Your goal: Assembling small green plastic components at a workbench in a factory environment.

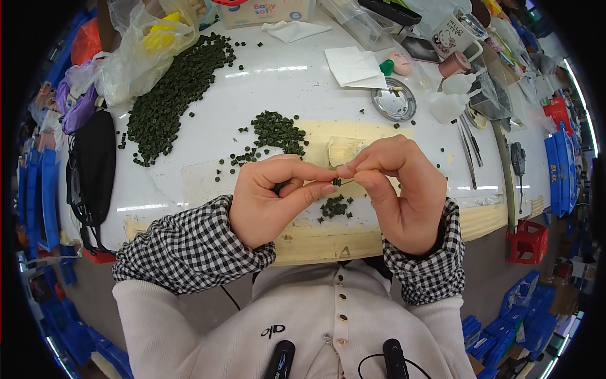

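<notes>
Nr bench front edge, L hand pinches green pc, R hand thin rod. Slack pinch might drop pc.

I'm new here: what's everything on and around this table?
largest part pile: one, dark green, upper left
middle part pile: one, dark green, centre
smallest part pile: one, dark green, near edge
plastic bag: one, clear, upper left
round dish: one, silver, upper right
mug: one, white, upper right
fabric item: one, black, left
stool: one, red, lower right
other clutter: uncountable, mixed, edges
sleeves: two, checked black-white, forearms
left hand: one, bare, pinching a green part
right hand: one, bare, alongside
</notes>
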The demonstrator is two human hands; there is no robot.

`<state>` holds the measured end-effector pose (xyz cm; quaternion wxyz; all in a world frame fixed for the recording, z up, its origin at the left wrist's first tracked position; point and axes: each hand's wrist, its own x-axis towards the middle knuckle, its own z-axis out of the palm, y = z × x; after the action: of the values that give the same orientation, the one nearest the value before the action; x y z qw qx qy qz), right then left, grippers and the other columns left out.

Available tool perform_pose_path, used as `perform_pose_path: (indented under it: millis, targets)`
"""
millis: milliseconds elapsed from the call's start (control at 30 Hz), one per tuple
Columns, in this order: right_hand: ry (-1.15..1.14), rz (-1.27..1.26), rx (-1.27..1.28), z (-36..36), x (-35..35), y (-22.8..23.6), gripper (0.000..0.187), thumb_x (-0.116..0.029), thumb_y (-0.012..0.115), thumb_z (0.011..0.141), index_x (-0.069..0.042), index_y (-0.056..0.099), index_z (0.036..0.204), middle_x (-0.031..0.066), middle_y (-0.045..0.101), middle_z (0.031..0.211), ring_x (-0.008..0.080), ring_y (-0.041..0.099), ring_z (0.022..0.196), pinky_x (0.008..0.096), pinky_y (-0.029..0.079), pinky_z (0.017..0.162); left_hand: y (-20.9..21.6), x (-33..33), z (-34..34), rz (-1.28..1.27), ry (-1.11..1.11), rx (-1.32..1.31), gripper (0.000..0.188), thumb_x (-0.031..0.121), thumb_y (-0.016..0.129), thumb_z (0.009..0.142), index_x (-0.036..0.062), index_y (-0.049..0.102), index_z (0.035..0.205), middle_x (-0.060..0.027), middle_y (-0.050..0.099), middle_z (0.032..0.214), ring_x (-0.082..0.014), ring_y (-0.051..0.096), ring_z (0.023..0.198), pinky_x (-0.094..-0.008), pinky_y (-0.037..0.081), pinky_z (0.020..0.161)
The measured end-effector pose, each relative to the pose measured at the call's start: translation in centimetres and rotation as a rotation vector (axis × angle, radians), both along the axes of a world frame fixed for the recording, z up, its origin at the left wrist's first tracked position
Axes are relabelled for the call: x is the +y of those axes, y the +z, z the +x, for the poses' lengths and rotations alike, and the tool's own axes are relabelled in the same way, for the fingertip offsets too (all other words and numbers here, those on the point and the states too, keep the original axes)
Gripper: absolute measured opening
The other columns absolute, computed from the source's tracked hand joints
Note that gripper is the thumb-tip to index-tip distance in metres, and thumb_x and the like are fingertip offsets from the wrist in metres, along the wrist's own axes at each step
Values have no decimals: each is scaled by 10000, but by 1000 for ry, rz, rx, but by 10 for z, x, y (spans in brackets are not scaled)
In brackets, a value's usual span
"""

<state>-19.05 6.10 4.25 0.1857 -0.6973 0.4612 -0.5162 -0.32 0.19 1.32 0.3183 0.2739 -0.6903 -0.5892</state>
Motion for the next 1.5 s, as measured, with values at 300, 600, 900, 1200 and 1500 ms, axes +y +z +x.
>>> perform_pose_path:
  millis: [300, 600, 900, 1200, 1500]
  targets:
    - [-10, -42, 118, 3, -1, 7, 133, -61, 672, 807, 1, 559, 841, 100, 579, 763, 211, 579, 620, 271, 470, 543, 2, 1, -1, 14, 7, -26, 225, 25, 699, 779, 60, 699, 1001, 67, 406, 596, -22, 313, 552, -193, 292, 513]
    - [-146, -20, -143, -3, -1, -4, 95, -31, 648, 823, 15, 569, 847, 102, 588, 777, 207, 593, 631, 271, 475, 566, 0, 1, -2, -2, 13, -19, 199, 18, 695, 781, 53, 701, 977, 72, 389, 591, -23, 311, 544, -195, 298, 512]
    - [-380, -5, 425, -16, -11, -11, 126, -88, 679, 768, -24, 576, 802, 88, 533, 736, 271, 532, 691, 350, 434, 594, 0, 0, 0, -14, 29, -27, 196, 7, 685, 785, 45, 697, 977, 73, 382, 590, -25, 315, 552, -193, 317, 531]
    - [-312, 14, 346, -6, 11, 10, 203, 20, 645, 762, -3, 636, 963, 105, 573, 815, 256, 547, 737, 319, 454, 640, 0, -2, 1, -11, 53, 46, 192, 7, 681, 792, 38, 693, 980, 69, 382, 589, -25, 337, 553, -202, 331, 534]
    - [-46, 188, 50, 12, 28, -6, 306, 50, 605, 794, 15, 621, 1098, 125, 604, 913, 232, 580, 788, 280, 474, 681, 0, -2, 1, -8, 71, 24, 182, 19, 683, 790, 53, 701, 968, 65, 395, 584, -33, 336, 564, -212, 312, 532]
